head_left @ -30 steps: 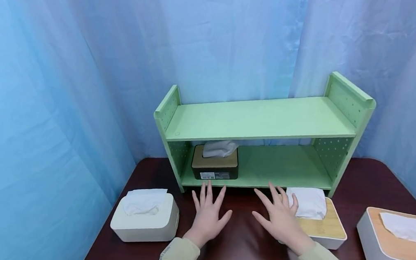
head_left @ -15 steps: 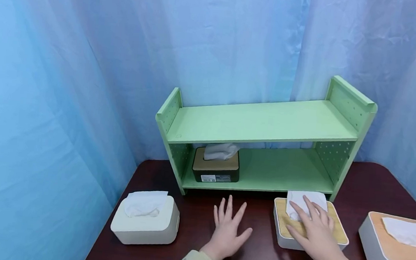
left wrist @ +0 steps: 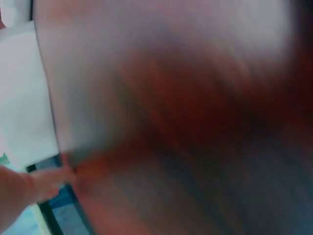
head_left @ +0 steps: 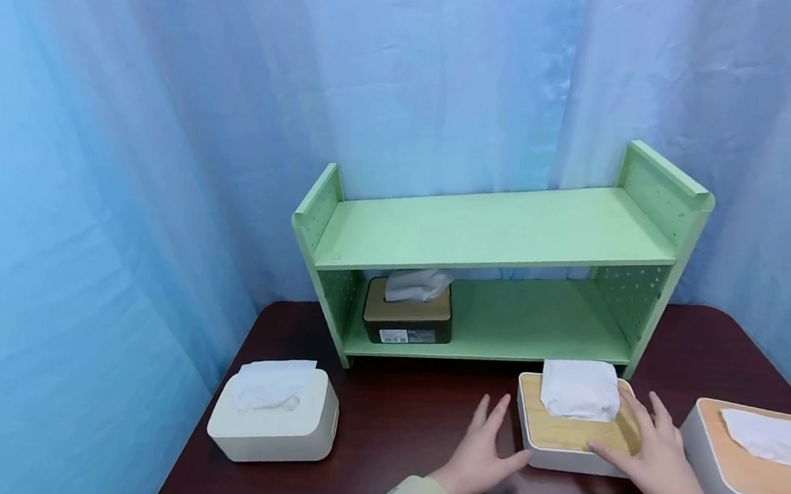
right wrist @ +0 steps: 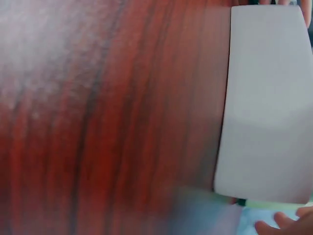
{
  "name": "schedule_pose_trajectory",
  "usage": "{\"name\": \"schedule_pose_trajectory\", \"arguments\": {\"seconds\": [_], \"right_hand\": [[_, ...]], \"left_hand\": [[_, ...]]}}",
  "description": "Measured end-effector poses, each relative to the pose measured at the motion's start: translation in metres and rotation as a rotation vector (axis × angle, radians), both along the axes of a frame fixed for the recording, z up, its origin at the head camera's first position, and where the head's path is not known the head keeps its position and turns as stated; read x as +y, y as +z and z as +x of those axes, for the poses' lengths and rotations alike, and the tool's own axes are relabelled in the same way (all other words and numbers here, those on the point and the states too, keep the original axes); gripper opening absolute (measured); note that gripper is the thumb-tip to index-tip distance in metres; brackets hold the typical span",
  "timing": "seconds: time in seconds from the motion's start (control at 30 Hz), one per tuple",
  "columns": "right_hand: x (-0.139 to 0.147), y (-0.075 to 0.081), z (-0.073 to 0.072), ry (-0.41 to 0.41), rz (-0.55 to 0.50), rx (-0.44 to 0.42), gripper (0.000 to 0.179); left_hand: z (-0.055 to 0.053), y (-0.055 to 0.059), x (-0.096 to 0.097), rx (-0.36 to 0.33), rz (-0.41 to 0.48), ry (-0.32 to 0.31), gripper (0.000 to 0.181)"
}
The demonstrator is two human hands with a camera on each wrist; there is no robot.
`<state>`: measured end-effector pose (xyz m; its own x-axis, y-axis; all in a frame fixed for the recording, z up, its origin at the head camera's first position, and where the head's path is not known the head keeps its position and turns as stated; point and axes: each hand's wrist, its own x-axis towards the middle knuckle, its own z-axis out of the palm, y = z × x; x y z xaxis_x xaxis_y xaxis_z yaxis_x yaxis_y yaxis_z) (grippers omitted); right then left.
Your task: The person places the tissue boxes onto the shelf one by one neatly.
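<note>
A white tissue box point(head_left: 563, 434) with a wooden lid and a white tissue sticking out of its top stands on the dark table, in front of the shelf's right half. My left hand point(head_left: 479, 452) is beside its left end, thumb spread toward its front left corner. At the opposite end is my right hand point(head_left: 661, 462), with spread fingers overlapping the lid's right edge in the head view. Both wrist views show the box's white side point(right wrist: 269, 98) with fingertips near one end; the left one is heavily blurred.
Behind stands a green two-tier shelf point(head_left: 503, 229), a dark tissue box point(head_left: 407, 315) on its lower tier at the left. An all-white tissue box point(head_left: 273, 432) is at the table's left, a longer wood-topped one point(head_left: 748, 490) close by my right hand. Blue curtains point(head_left: 452, 87) hang around.
My left hand has moved right, to the left end of the wood-lidded tissue box. My right hand has passed over that box to its right end. The boxes stay in place.
</note>
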<state>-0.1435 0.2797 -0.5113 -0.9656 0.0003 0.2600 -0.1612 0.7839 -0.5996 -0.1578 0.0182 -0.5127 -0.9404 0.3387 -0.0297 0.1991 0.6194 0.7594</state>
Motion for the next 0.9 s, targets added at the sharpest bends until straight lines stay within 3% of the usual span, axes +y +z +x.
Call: {"name": "schedule_pose_trajectory", "arguments": {"seconds": [0.1,0.2,0.33,0.53,0.9], "right_hand": [[0.006,-0.005,0.0,0.024,-0.029,-0.082,0.107],[0.009,-0.01,-0.001,0.047,-0.024,-0.087,0.11],[0.012,-0.017,-0.002,0.063,0.011,-0.033,0.106],[0.016,-0.011,-0.003,0.048,0.071,-0.117,0.103],[0.012,-0.011,-0.006,0.035,0.047,-0.154,0.101]], "left_hand": [[-0.001,0.001,0.012,-0.022,0.027,-0.022,0.082],[-0.003,0.001,0.019,-0.004,0.016,-0.044,0.083],[-0.005,0.001,0.024,0.078,0.009,-0.089,0.075],[-0.007,0.003,0.027,0.178,-0.018,-0.148,0.06],[-0.011,-0.004,0.02,0.179,-0.002,-0.16,0.057]]}}
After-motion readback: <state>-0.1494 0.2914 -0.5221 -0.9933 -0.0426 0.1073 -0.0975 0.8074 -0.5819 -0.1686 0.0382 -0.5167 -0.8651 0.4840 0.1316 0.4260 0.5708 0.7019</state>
